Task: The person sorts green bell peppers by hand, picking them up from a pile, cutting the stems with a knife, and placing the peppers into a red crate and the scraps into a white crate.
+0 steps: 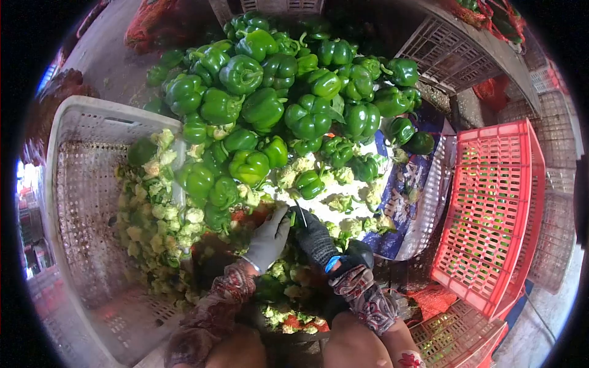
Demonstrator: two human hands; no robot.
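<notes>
Left hand: we saw our left hand (pixel 270 238), in a light grey glove, low in the centre of the frame, fingers curved around something small at the edge of the pepper heap; what it gripped we could not tell.
Right hand: our right hand (pixel 316 236), in a dark glove, lay just beside the left, closed around a thin knife (pixel 300 214) whose blade pointed up towards the heap.
Pepper nearest the grip: a small green pepper (pixel 308 183) sat just above the blade tip, apart from both hands.
Scraps: pale cores and trimmings (pixel 343 205) lay strewn around and below our hands.
White crate: at the left of the frame a white crate (pixel 73 184) held more pale trimmings (pixel 150 214) along its right side.
Pepper heap: green bell peppers (pixel 288 92) were piled across the upper centre.
Red crate: a red crate (pixel 491 214) stood at the right, well apart from our hands.
</notes>
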